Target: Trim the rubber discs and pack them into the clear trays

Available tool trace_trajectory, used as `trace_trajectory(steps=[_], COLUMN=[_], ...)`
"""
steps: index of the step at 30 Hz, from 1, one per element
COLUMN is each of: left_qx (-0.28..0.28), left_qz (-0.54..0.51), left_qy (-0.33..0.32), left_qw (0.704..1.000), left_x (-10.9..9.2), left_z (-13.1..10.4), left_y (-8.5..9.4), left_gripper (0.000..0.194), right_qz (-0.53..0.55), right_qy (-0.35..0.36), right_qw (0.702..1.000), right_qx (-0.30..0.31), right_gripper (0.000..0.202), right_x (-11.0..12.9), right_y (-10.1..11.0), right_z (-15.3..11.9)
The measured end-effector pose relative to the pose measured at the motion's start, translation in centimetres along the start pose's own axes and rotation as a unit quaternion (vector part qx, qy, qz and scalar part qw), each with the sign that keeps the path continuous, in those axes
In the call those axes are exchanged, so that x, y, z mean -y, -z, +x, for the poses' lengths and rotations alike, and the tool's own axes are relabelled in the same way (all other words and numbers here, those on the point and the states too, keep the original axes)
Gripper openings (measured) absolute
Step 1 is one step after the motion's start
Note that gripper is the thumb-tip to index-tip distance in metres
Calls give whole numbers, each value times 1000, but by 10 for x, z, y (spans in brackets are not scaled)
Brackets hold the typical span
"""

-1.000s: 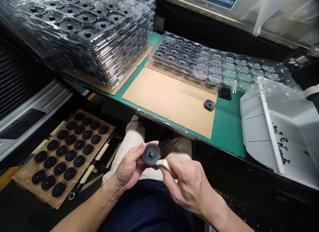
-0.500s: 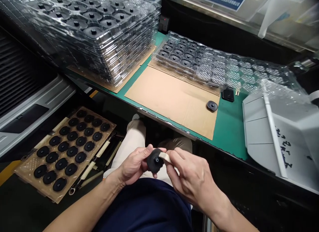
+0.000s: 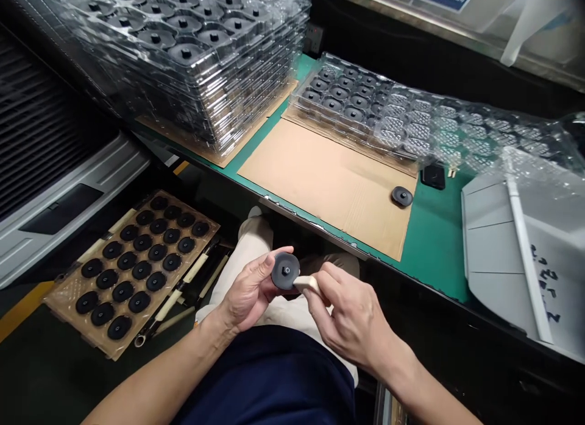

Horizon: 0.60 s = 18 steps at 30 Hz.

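Above my lap, my left hand (image 3: 250, 292) grips a round black plastic disc (image 3: 284, 271) by its left side. The disc's face, with a short square-tipped stem in the middle, is turned up toward me. My right hand (image 3: 343, 309) is closed around a small cream-coloured tool (image 3: 307, 284), whose kind I cannot make out. Its tip meets the disc's lower right rim. Another such black disc (image 3: 402, 196) lies by itself at the right end of a cardboard sheet (image 3: 315, 169) on the green bench.
Stacked clear trays (image 3: 219, 108) of black discs stand at the back left. A partly filled clear tray (image 3: 338, 102) lies behind the cardboard. A grey bin (image 3: 489, 230) is at right, near a black square object (image 3: 433, 176). Low at left rests a disc-filled tray (image 3: 176, 273).
The disc has tilted so that its face shows more fully. The tool's tip has shifted from near the stem to the lower right rim. The camera view has turned slightly.
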State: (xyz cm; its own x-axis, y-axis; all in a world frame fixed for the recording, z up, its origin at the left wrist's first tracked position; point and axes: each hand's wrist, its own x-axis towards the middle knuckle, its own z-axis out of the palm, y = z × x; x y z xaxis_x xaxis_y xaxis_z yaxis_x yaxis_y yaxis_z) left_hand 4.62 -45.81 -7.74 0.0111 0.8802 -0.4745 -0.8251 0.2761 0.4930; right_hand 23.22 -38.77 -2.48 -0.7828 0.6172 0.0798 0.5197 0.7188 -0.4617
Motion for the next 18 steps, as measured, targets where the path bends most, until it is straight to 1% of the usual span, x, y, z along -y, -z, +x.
trace_trajectory(steps=[1, 3, 4, 6, 7, 8, 10, 11, 12, 13, 14, 16, 18], left_qx=[9, 34, 43, 52, 57, 64, 87, 94, 92, 83, 70, 46, 39], left_qz=[7, 21, 22, 6, -7, -20, -41, -50, -56, -60, -58, -39, -14], left_qy=[17, 77, 110, 168, 190, 207, 216, 200, 171, 132, 89, 14, -26], left_qw=[1000, 996, 993, 984, 980, 976, 972, 974, 979, 986, 992, 998, 999], left_x=[1, 6, 9, 15, 17, 19, 19, 17, 15, 12, 9, 3, 0], left_z=[1, 2, 3, 4, 5, 5, 5, 4, 4, 3, 3, 2, 1], left_y=[2, 6, 9, 14, 15, 16, 15, 14, 13, 12, 11, 10, 12], left_gripper=[43, 43, 42, 45, 47, 49, 50, 48, 44, 41, 42, 50, 54], right_qz=[-10, -47, -65, -89, -98, -107, -112, -105, -90, -67, -33, 51, 113], right_qy=[-4, 8, 25, 81, 114, 147, 189, 189, 168, 131, 86, 3, -35], right_qw=[1000, 999, 998, 992, 987, 981, 973, 974, 981, 989, 996, 998, 992], right_qx=[-4, -5, 4, 39, 56, 67, 71, 63, 46, 24, 1, -30, -33], right_gripper=[27, 24, 21, 13, 14, 19, 29, 28, 23, 17, 16, 25, 30], right_x=[0, 1, 1, 2, 3, 3, 3, 3, 4, 4, 4, 4, 4], right_y=[-1, 0, 3, 9, 13, 15, 17, 16, 14, 11, 8, -1, -7], right_z=[0, 3, 6, 13, 16, 19, 23, 23, 22, 20, 17, 12, 7])
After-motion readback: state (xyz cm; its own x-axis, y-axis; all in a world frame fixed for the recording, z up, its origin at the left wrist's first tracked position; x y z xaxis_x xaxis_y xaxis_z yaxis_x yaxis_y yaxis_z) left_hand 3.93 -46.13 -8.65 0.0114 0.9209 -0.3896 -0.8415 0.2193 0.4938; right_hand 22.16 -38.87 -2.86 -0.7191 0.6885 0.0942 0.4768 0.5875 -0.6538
